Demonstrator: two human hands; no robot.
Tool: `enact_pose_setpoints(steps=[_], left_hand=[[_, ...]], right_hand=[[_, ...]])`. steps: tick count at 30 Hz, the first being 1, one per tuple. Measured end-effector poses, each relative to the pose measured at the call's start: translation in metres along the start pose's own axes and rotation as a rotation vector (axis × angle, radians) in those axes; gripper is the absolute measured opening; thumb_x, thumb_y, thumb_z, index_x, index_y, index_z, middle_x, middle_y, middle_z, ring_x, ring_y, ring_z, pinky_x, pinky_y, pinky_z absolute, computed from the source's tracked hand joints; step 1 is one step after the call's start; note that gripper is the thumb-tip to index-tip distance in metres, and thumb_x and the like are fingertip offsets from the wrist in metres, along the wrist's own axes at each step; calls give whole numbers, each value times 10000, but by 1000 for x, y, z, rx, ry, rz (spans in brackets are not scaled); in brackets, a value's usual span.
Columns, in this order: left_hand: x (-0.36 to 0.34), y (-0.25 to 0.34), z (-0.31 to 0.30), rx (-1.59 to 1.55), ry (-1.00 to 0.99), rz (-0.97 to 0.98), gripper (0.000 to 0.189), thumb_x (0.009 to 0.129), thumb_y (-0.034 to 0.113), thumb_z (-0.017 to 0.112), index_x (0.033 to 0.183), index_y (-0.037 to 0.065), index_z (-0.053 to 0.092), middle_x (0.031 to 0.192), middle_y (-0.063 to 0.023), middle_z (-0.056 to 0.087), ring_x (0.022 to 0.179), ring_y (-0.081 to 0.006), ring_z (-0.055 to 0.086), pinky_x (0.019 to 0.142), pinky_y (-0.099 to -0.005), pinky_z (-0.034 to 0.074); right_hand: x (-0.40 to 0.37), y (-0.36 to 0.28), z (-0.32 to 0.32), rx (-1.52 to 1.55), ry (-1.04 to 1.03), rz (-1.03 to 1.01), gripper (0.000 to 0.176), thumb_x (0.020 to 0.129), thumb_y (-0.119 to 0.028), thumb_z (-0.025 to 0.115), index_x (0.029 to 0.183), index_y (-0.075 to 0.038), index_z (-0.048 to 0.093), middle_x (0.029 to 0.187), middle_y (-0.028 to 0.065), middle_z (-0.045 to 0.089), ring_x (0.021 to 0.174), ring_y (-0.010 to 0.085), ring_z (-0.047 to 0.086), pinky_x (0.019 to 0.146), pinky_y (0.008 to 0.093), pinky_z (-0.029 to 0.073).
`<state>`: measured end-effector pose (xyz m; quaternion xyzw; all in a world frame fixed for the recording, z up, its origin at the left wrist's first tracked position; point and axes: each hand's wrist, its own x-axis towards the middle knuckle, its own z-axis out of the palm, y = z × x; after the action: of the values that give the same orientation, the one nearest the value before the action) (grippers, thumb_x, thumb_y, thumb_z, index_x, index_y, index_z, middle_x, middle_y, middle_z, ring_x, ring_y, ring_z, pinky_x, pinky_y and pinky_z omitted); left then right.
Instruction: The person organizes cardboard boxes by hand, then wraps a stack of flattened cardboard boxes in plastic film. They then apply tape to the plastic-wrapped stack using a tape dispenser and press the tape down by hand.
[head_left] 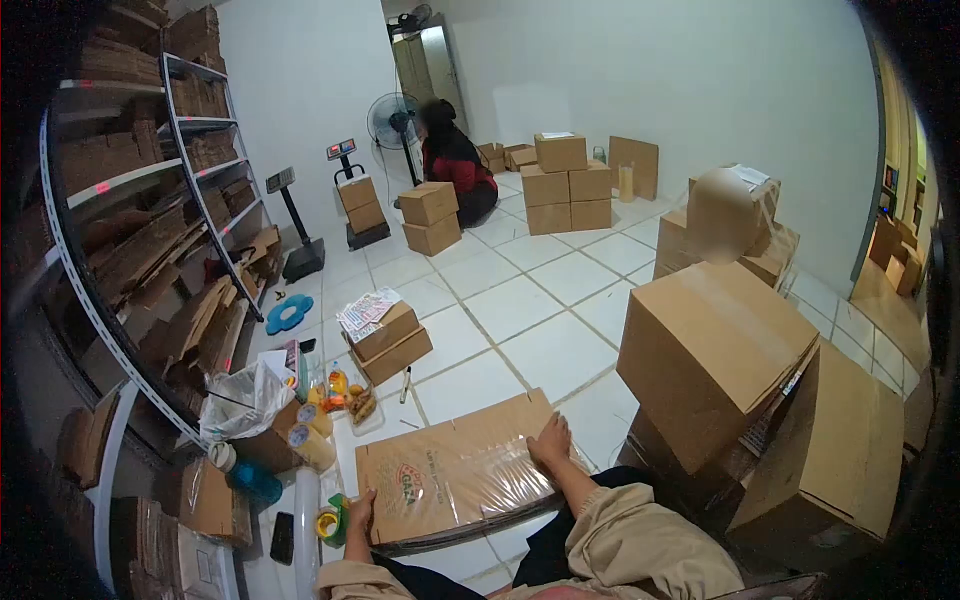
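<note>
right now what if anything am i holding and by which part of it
The plastic-wrapped flat cardboard: left hand at its left edge, right hand at its right edge; any grip underneath can't be seen.

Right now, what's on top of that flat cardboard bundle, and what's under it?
Clear plastic covers the cardboard bundle and its red printing. The right hand rests on its right end, the left hand at its left edge. Floor tiles show beyond it; what lies beneath is hidden.

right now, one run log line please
left hand: at wrapped cardboard, left end; right hand: on its right end; tape dispenser: by left hand
</note>
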<state>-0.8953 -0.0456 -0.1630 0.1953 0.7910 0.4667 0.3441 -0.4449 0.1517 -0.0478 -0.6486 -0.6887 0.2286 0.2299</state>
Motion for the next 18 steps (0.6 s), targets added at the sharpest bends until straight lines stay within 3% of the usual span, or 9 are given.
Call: enact_pose_setpoints(steps=[2, 3, 5, 6, 10, 13, 18], left_hand=[[3, -5, -3, -11, -20, 5, 749, 706, 456, 658, 1141, -128, 483, 1154, -227, 530, 1064, -295, 513, 887, -335, 391], [-7, 5, -4, -16, -58, -2, 750, 714, 452, 654, 1155, -127, 471, 1158, -222, 527, 1069, -290, 508, 902, -335, 378], [-38, 35, -4, -46, -141, -35, 753, 730, 444, 646, 1182, -125, 447, 1167, -212, 523, 1080, -280, 497, 931, -334, 353], [-38, 35, -5, -46, -154, -29, 755, 737, 440, 642, 1195, -124, 435, 1171, -207, 521, 1085, -275, 491, 945, -333, 340], [-36, 24, 2, -90, -112, 143, 675, 774, 438, 597, 1192, -76, 469, 1153, -183, 543, 1058, -276, 515, 914, -338, 369], [-40, 26, 3, 34, -19, 137, 652, 779, 425, 596, 1183, -73, 480, 1132, -183, 556, 1051, -278, 524, 900, -338, 379], [-39, 23, 3, -14, -33, 109, 631, 780, 427, 596, 1162, -66, 502, 1120, -175, 566, 1052, -278, 528, 892, -331, 384]], right_hand=[[-4, -5, -21, 28, -91, 369, 903, 641, -430, 675, 1272, 102, 308, 1306, 278, 344, 1197, 373, 381, 992, 445, 311], [1, 3, -24, 26, -88, 372, 903, 641, -430, 675, 1272, 102, 308, 1306, 278, 344, 1197, 373, 381, 992, 445, 311], [11, 23, -29, 95, -243, 331, 786, 618, -478, 683, 1119, 102, 508, 1099, 271, 541, 1024, 352, 546, 885, 405, 426], [11, 27, -31, 73, -193, 301, 696, 613, -489, 685, 980, 97, 596, 962, 272, 599, 918, 359, 597, 806, 369, 474], [10, 41, -27, 174, -277, 347, 753, 613, -509, 685, 1009, 120, 568, 1039, 297, 561, 957, 367, 580, 806, 363, 471], [19, 49, -16, 184, -287, 352, 794, 590, -527, 705, 995, 141, 564, 1044, 297, 562, 957, 361, 583, 788, 355, 476], [19, 52, -24, 319, -353, 449, 836, 556, -540, 731, 982, 159, 561, 1017, 268, 586, 948, 323, 594, 780, 346, 476]])
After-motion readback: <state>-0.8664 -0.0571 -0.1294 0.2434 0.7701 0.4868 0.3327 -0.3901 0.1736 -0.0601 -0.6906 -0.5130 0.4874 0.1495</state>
